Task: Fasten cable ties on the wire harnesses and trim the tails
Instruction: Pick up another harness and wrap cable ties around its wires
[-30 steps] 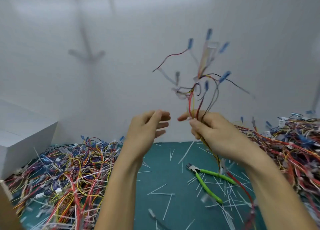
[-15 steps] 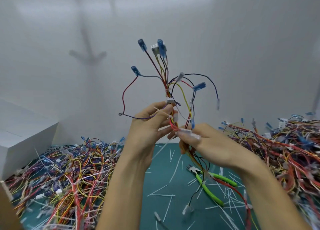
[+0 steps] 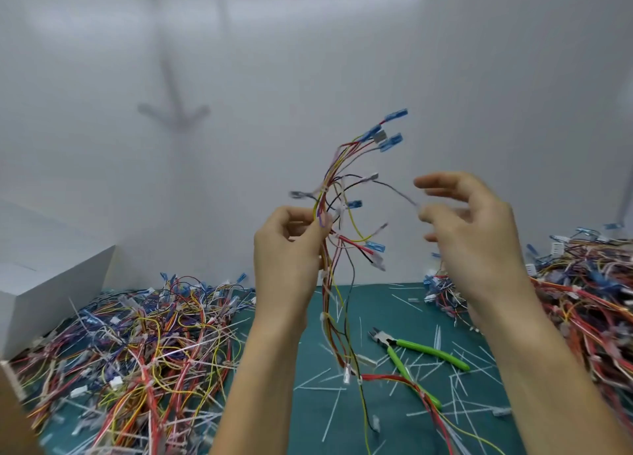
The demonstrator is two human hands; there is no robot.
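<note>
A white wall point(image 3: 479, 60) fills the upper half of the head view, above a dark green mat point(image 3: 380, 300) that covers the work surface. A large tangle of red, yellow and blue wire harnesses point(image 3: 144, 345) is heaped on the mat's left side. A second heap point(image 3: 589, 283), mostly red, rises at the right edge. A white box point(image 3: 51, 290) stands behind the left heap against the wall.

Both bare forearms reach up from the bottom of the frame. The left hand point(image 3: 291, 256) grips one harness point(image 3: 324, 317) between curled fingers and thumb, holding it upright above the mat. Its lower wires hang down to the surface and its upper branches fan out, ending in blue terminals point(image 3: 395, 115). White cable ties show along its trunk.

The right hand point(image 3: 476, 242) is raised just right of the harness, fingers loosely bent and blurred. A thin grey branch wire arcs to its thumb tip. Whether the hand pinches that wire cannot be told.

Green-handled cutters point(image 3: 428, 350) lie on the mat between the hanging wires and the right heap. Trimmed white tie tails point(image 3: 334, 415) litter the mat around them.
</note>
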